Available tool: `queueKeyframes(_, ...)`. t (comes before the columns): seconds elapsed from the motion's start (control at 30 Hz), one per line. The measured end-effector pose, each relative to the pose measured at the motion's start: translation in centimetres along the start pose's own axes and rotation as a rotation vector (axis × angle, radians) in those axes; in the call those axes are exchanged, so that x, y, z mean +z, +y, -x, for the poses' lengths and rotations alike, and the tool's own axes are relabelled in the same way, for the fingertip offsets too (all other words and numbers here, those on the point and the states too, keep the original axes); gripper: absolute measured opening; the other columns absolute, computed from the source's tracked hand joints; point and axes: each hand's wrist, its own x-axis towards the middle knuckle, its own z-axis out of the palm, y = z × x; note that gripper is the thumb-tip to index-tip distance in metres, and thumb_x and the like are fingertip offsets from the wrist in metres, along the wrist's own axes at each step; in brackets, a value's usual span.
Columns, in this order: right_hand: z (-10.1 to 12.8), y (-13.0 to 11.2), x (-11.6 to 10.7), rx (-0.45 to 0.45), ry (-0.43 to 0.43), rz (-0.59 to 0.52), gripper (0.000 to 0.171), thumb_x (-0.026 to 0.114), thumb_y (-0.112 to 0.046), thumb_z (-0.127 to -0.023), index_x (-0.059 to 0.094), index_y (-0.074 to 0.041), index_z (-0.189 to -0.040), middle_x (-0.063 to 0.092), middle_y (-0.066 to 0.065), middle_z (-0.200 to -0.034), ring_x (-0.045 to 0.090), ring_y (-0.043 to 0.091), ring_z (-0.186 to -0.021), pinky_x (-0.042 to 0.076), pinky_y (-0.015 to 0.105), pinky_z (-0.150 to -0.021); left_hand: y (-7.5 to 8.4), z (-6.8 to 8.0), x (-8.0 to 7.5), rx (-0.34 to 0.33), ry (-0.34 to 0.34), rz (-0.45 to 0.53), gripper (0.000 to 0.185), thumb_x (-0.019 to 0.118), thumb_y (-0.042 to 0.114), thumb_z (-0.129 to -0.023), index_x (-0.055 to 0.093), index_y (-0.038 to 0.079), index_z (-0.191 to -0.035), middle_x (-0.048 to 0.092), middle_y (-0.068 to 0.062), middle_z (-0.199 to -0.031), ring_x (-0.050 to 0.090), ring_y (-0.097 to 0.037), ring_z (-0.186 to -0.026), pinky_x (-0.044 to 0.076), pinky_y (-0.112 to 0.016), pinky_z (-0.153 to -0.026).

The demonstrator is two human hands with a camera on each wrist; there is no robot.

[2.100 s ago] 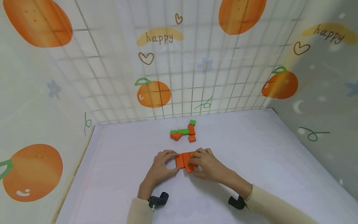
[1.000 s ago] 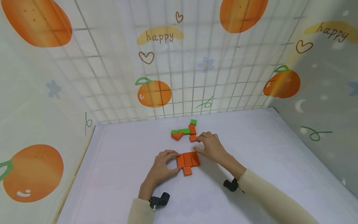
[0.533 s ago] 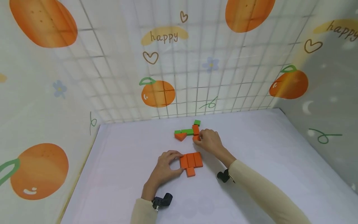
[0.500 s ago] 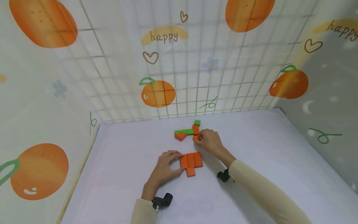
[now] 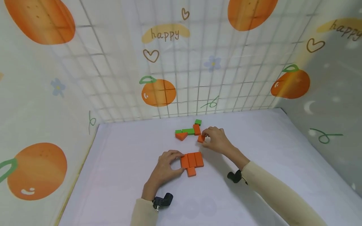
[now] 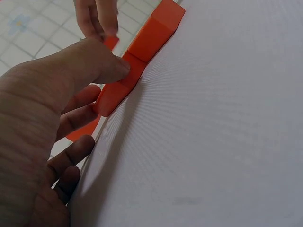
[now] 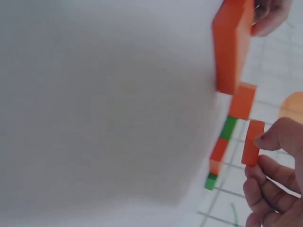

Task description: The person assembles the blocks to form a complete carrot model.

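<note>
At the tabletop (image 5: 113, 175), left hand (image 5: 164, 168) pinches an orange slab (image 5: 184, 161), right hand (image 5: 218, 140) a block (image 5: 200, 139).

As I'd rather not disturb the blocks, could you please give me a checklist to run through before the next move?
1. Small orange square block pinched by the right hand: ok.
2. That block off the white table: ok, apparently, by the right wrist view.
3. Left hand holding the leftmost block of three orange rectangular blocks: ok.
4. Those three side by side: ok.
5. Second small orange square block against their near side: ok.
6. Landing spot: cannot tell, unmarked.
</note>
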Motion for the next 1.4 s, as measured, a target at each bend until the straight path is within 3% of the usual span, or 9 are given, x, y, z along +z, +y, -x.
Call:
queueKeyframes(0.17, 2.2, -0.8, -1.5, -0.132, -0.013, -0.051, 0.022, 0.074, -0.012, -0.080, 0.071, -0.012, -0.102, 0.066, 0.001, -0.098, 0.057, 0.021, -0.094, 0.035, 0.043, -0.085, -0.1, 0.0, -0.1, 0.005, 0.006, -0.011, 0.047, 0.079, 0.039, -0.081, 0.067, 0.030, -0.125, 0.055, 0.016, -0.131, 0.046, -0.012, -0.120, 0.035, -0.045, -0.101)
queueKeyframes(0.37, 5.3, -1.9, -2.0, -0.226, -0.064, -0.089, 0.024, 0.076, -0.013, -0.081, 0.071, -0.016, -0.104, 0.065, -0.007, -0.100, 0.056, 0.016, -0.098, 0.033, 0.043, -0.090, -0.1, 0.0, 0.1, -0.001, -0.004, 0.001, 0.047, 0.079, 0.040, -0.082, 0.067, 0.031, -0.126, 0.054, 0.017, -0.131, 0.046, -0.011, -0.120, 0.034, -0.045, -0.101)
queueKeyframes(0.63, 7.8, -2.9, -1.0, -0.325, -0.131, -0.012, 0.028, 0.079, -0.018, -0.079, 0.072, -0.019, -0.107, 0.065, -0.009, -0.108, 0.056, 0.012, -0.103, 0.035, 0.039, -0.091, -0.3, 0.1, 0.1, -0.008, 0.003, 0.018, 0.046, 0.080, 0.038, -0.080, 0.068, 0.031, -0.124, 0.055, 0.017, -0.130, 0.045, -0.011, -0.121, 0.033, -0.044, -0.102)
queueKeyframes(1.0, 8.7, -2.9, 0.7, -0.386, -0.175, 0.077, 0.034, 0.083, -0.021, -0.077, 0.072, -0.017, -0.109, 0.065, -0.008, -0.105, 0.054, 0.012, -0.101, 0.038, 0.038, -0.089, -0.2, 0.1, 0.2, -0.011, 0.010, 0.021, 0.046, 0.081, 0.037, -0.080, 0.068, 0.031, -0.123, 0.055, 0.016, -0.130, 0.046, -0.012, -0.121, 0.034, -0.046, -0.102)
queueKeyframes(1.4, 8.6, -2.9, 1.2, -0.417, -0.135, 0.080, 0.026, 0.083, -0.021, -0.080, 0.074, -0.019, -0.104, 0.064, -0.009, -0.103, 0.054, 0.012, -0.100, 0.037, 0.034, -0.083, -0.2, -0.1, 0.3, -0.014, 0.007, 0.013, 0.046, 0.079, 0.039, -0.081, 0.068, 0.031, -0.124, 0.054, 0.017, -0.130, 0.046, -0.012, -0.120, 0.034, -0.044, -0.101)
